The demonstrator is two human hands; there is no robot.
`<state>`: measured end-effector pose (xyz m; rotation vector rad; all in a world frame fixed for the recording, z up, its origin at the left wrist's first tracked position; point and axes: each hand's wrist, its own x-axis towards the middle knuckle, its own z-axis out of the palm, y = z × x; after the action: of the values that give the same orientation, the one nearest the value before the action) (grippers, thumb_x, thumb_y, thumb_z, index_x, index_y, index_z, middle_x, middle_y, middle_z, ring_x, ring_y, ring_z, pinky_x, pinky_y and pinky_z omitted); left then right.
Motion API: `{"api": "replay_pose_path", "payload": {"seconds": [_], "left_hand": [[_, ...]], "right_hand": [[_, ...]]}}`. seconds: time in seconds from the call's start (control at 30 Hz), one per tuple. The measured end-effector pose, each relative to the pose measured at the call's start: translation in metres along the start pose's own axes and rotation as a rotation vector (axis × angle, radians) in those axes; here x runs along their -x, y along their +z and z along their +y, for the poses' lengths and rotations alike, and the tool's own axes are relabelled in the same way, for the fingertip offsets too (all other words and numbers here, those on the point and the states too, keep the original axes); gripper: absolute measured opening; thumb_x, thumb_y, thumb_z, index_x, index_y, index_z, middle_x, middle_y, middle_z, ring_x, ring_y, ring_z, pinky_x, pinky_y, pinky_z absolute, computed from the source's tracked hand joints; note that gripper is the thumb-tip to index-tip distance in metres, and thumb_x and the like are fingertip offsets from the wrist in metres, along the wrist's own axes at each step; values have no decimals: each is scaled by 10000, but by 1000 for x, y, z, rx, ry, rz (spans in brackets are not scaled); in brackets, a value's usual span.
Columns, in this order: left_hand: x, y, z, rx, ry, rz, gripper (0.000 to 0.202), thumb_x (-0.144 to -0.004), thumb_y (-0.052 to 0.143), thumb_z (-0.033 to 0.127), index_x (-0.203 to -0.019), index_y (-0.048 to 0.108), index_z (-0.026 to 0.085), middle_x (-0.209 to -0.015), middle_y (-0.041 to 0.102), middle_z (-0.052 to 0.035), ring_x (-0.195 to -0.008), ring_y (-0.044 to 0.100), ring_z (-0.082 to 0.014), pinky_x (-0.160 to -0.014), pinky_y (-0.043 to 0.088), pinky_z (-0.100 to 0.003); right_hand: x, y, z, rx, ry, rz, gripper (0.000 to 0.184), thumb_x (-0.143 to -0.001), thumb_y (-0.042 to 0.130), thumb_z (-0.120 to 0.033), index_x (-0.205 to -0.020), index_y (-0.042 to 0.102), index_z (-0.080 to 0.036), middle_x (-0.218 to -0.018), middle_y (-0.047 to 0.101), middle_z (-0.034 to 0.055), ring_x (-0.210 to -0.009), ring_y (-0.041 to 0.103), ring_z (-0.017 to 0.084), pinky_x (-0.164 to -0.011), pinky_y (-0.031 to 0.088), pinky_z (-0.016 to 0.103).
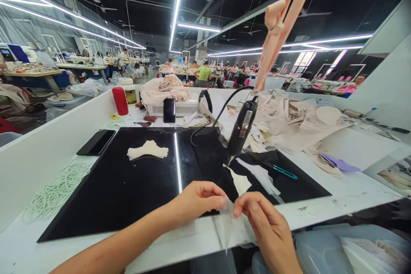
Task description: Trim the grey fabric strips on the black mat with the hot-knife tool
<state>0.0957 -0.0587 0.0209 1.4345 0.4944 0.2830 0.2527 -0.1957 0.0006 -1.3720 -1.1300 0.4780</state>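
Note:
A thin see-through piece of material [227,224] hangs between my hands at the table's front edge. My left hand [207,197] pinches its left side, thumb against fingers. At its other side is my right hand [265,218], with thumb and fingertips closed on it. Just beyond my fingers, a cream fabric piece [240,183] lies on the black board [154,192], beside some white strips [260,175]. A black handheld tool [243,128] hangs tip down from a peach strap [272,43], its point close to the cream piece. Teal-handled snips [284,171] lie to the right.
Small stacked cream pieces [147,150] sit on the board's left half. Left of them are a phone [96,142] and green cord [61,188]. Beige fabric [298,115] is heaped at back right. A white basket [173,109] and red container [120,100] stand behind.

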Motion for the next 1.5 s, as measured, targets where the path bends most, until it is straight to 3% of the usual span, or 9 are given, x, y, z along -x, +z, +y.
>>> {"api": "replay_pose_path", "payload": {"seconds": [0.1, 0.2, 0.53, 0.83, 0.93, 1.03, 1.17, 1.37, 1.5], "left_hand": [[10, -10, 1, 19, -24, 33, 259, -761, 779, 379, -888, 752, 155, -797, 693, -8, -716, 545, -126, -677, 385, -250], [20, -23, 3, 18, -48, 74, 259, -734, 799, 368, -882, 756, 160, -804, 699, -5, -739, 564, -134, -721, 405, -263], [46, -55, 9, -112, -102, 178, 220, -732, 768, 347, -831, 717, 158, -765, 648, 18, -726, 530, -123, -711, 383, -255], [57, -73, 4, -157, -125, 221, 199, -756, 723, 344, -809, 643, 169, -618, 518, 61, -572, 419, -87, -554, 286, -225], [60, -68, 8, -114, -92, 197, 224, -757, 711, 359, -809, 608, 167, -721, 637, 3, -609, 513, -103, -563, 338, -231], [64, -61, 13, -1, -25, 114, 214, -779, 712, 332, -810, 580, 166, -869, 703, -56, -685, 595, -123, -615, 398, -242], [65, -57, 17, 104, 34, 19, 252, -782, 757, 341, -828, 591, 158, -816, 663, -45, -674, 557, -117, -669, 422, -253], [58, -67, 10, -80, 41, 92, 270, -841, 617, 442, -842, 564, 178, -772, 615, -27, -689, 545, -138, -700, 445, -278], [54, -79, -1, -281, 79, 176, 267, -916, 564, 425, -846, 602, 171, -797, 638, -28, -728, 567, -153, -730, 454, -284]], "right_hand": [[0, 4, -1, 27, 121, -37, 337, -940, 634, -580, -959, 719, -254, -859, 742, 57, -767, 691, 212, -709, 587, 263], [1, 10, -1, 4, 211, -41, 443, -846, 726, -628, -1079, 733, -251, -978, 781, 98, -841, 736, 246, -742, 621, 293], [1, 38, 5, -42, 293, -86, 457, -769, 779, -626, -996, 748, -231, -874, 756, 79, -810, 737, 234, -731, 616, 281], [5, 64, 3, -92, 249, -139, 396, -802, 745, -601, -997, 727, -256, -846, 731, 58, -777, 707, 219, -738, 602, 289], [6, 68, -2, -217, 255, -214, 395, -832, 730, -601, -1036, 719, -263, -822, 722, 45, -743, 692, 211, -714, 597, 297], [3, 69, -7, -275, 241, -206, 366, -894, 677, -593, -1083, 708, -280, -986, 748, 65, -926, 717, 235, -870, 592, 332], [-3, 73, -7, -185, 181, -250, 316, -942, 617, -565, -1121, 687, -314, -1249, 697, 45, -1239, 620, 242, -1039, 502, 333], [-9, 81, 10, 145, 86, -350, 186, -965, 580, -433, -891, 662, -284, -877, 683, -10, -844, 645, 198, -768, 508, 280], [-16, 83, 24, 330, -89, -364, 178, -1014, 528, -358, -926, 669, -292, -888, 696, -5, -819, 639, 206, -770, 491, 320]]}}
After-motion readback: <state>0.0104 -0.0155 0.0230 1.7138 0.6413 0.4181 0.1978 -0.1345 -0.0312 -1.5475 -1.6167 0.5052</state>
